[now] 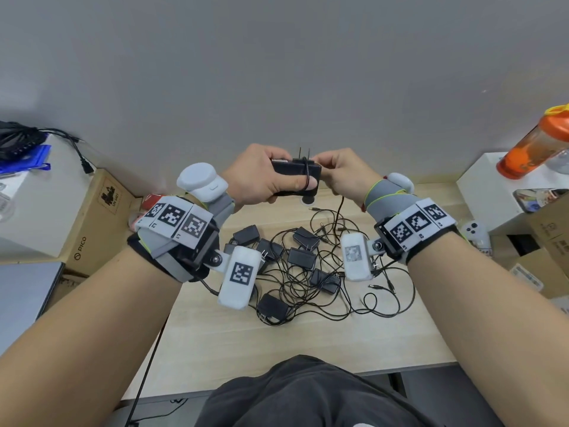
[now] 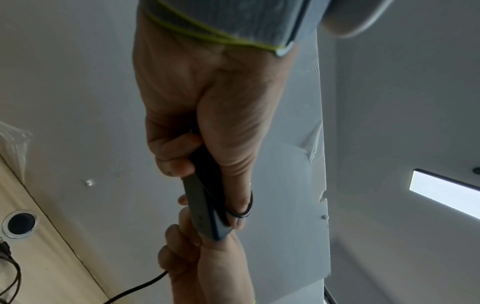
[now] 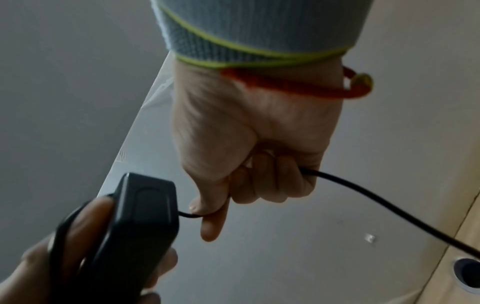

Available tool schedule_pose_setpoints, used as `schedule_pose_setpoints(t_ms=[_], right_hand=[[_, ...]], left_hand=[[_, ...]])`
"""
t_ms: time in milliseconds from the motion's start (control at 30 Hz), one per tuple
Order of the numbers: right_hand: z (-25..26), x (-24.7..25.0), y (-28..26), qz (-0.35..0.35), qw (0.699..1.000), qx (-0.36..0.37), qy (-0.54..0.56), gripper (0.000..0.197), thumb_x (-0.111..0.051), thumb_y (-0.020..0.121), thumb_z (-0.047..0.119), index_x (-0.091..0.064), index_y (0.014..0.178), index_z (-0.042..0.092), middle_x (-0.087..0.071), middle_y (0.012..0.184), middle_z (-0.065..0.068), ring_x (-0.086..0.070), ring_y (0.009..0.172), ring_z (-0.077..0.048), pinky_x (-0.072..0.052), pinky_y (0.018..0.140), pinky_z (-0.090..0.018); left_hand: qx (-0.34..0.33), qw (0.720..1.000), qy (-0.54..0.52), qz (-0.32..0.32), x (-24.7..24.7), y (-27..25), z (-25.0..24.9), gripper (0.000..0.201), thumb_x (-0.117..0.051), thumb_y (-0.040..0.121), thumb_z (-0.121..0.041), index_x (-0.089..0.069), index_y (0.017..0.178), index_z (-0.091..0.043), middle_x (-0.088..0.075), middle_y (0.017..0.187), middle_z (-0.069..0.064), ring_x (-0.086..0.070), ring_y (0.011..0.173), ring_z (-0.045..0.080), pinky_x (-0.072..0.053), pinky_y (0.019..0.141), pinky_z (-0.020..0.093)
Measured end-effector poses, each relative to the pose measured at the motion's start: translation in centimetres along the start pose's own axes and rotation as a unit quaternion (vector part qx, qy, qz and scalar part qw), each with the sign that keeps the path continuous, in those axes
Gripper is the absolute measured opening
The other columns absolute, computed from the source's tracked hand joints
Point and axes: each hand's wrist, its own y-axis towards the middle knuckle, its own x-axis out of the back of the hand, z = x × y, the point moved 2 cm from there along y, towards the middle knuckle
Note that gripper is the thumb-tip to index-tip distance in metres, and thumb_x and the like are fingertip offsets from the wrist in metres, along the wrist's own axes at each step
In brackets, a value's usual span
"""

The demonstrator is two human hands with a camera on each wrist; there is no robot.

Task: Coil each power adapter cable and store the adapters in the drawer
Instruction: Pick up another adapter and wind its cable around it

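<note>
1. Left hand (image 1: 261,175) is raised above the far part of the wooden table (image 1: 215,343) and grips a black power adapter (image 1: 295,172), fingers curled round its body, thumb laid along the near face.
2. The adapter's prongs (image 1: 303,153) point up and away from the person.
3. A turn of thin black cable (image 2: 245,214) lies across the adapter and loops over the left thumb tip.
4. Right hand (image 1: 345,177) is just to the right of the adapter, its fingers closed on the cable; the right wrist view shows thumb and forefinger pinching the cable where it leaves the adapter's end.
5. From the right fist the loose cable hangs down toward the table.
6. On the table below both hands lies a heap of black adapters (image 1: 303,257), their cables tangled and uncoiled.
7. Far right: an orange-lidded bottle (image 1: 535,146) on a white box. Far left: a brown cardboard box (image 1: 95,223) marked PICO.
8. A round cable port (image 2: 19,224) is set in the table's far edge.
9. No drawer is identifiable in any view.
</note>
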Motion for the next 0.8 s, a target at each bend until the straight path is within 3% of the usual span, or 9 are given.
schedule_pose_setpoints(t_ms=[67,133,233,300,367,500,600,700,800], right_hand=[[-0.4,-0.6,0.1,0.016,1.0,-0.018,-0.002,0.023,-0.054,0.099,0.014,-0.068,0.086,0.0,-0.035,0.043,0.017,-0.028,0.042,-0.002,-0.025,0.047,-0.015],[-0.3,-1.3,-0.1,0.042,0.999,-0.025,-0.007,0.026,-0.054,0.099,0.02,-0.07,0.079,0.015,-0.033,0.048,0.012,-0.027,0.045,-0.007,-0.024,0.047,-0.02],[0.2,-2.3,-0.4,0.087,0.996,-0.005,-0.022,0.026,-0.052,0.101,0.026,-0.074,0.089,0.019,-0.032,0.044,0.012,-0.032,0.046,-0.006,-0.028,0.049,-0.017],[0.6,-2.6,-0.5,0.106,0.993,0.011,-0.043,0.026,-0.053,0.1,0.031,-0.076,0.091,0.022,-0.027,0.05,0.009,-0.03,0.052,-0.013,-0.027,0.056,-0.025],[1.0,-2.3,-0.4,0.109,0.991,0.019,-0.074,0.025,-0.057,0.097,0.037,-0.077,0.087,0.026,-0.027,0.061,-0.006,-0.03,0.062,-0.022,-0.023,0.059,-0.028],[2.1,-1.3,-0.5,0.11,0.988,0.031,-0.106,0.027,-0.061,0.093,0.042,-0.078,0.083,0.025,-0.034,0.064,-0.012,-0.029,0.059,-0.022,-0.022,0.054,-0.027],[2.9,-0.3,-0.4,0.09,0.991,0.035,-0.094,0.025,-0.065,0.092,0.038,-0.077,0.076,0.023,-0.03,0.053,-0.003,-0.024,0.051,-0.02,-0.022,0.045,-0.023],[3.4,0.6,0.1,0.061,0.993,0.054,-0.08,0.025,-0.07,0.088,0.039,-0.078,0.076,0.018,-0.046,0.058,-0.012,-0.033,0.058,-0.02,-0.027,0.056,-0.026],[3.5,1.5,0.6,0.013,0.997,0.061,-0.042,0.02,-0.071,0.088,0.034,-0.076,0.075,0.019,-0.067,0.079,-0.027,-0.049,0.071,-0.016,-0.042,0.07,-0.03]], left_hand=[[-0.006,0.999,-0.033,-0.018,0.3,0.2,-0.1,0.028,-0.088,0.072,-0.026,-0.063,0.074,-0.012,-0.054,0.061,0.002,-0.043,0.055,0.021,-0.037,0.046,0.023],[-0.007,0.997,-0.059,-0.04,0.6,0.6,-0.2,0.027,-0.087,0.073,-0.023,-0.061,0.071,-0.015,-0.056,0.058,-0.002,-0.042,0.049,0.018,-0.036,0.041,0.021],[0.006,0.993,-0.088,-0.073,1.2,1.3,0.1,0.028,-0.086,0.074,-0.022,-0.06,0.072,-0.013,-0.056,0.063,0.001,-0.041,0.044,0.016,-0.036,0.038,0.02],[0.022,0.992,-0.086,-0.09,1.5,1.8,0.9,0.03,-0.087,0.072,-0.025,-0.061,0.074,-0.012,-0.056,0.066,0.002,-0.041,0.046,0.016,-0.036,0.039,0.021],[0.041,0.992,-0.066,-0.102,1.8,2.2,1.8,0.034,-0.089,0.07,-0.029,-0.063,0.079,-0.009,-0.055,0.066,0.002,-0.041,0.046,0.016,-0.037,0.04,0.022],[0.065,0.993,-0.002,-0.102,1.9,2.7,3.2,0.043,-0.09,0.065,-0.04,-0.066,0.084,-0.01,-0.059,0.067,0.001,-0.044,0.045,0.017,-0.039,0.043,0.024],[0.062,0.993,0.067,-0.073,1.9,2.8,3.1,0.035,-0.087,0.069,-0.041,-0.065,0.081,-0.017,-0.062,0.071,0.003,-0.048,0.051,0.021,-0.043,0.053,0.028],[0.055,0.991,0.12,-0.028,1.6,2.3,2.5,0.032,-0.086,0.071,-0.038,-0.065,0.081,-0.017,-0.06,0.062,-0.001,-0.049,0.049,0.018,-0.04,0.052,0.026],[0.049,0.986,0.156,0.01,1.2,1.9,2.2,0.034,-0.088,0.067,-0.041,-0.067,0.081,-0.019,-0.061,0.059,-0.004,-0.049,0.047,0.017,-0.039,0.047,0.022]])
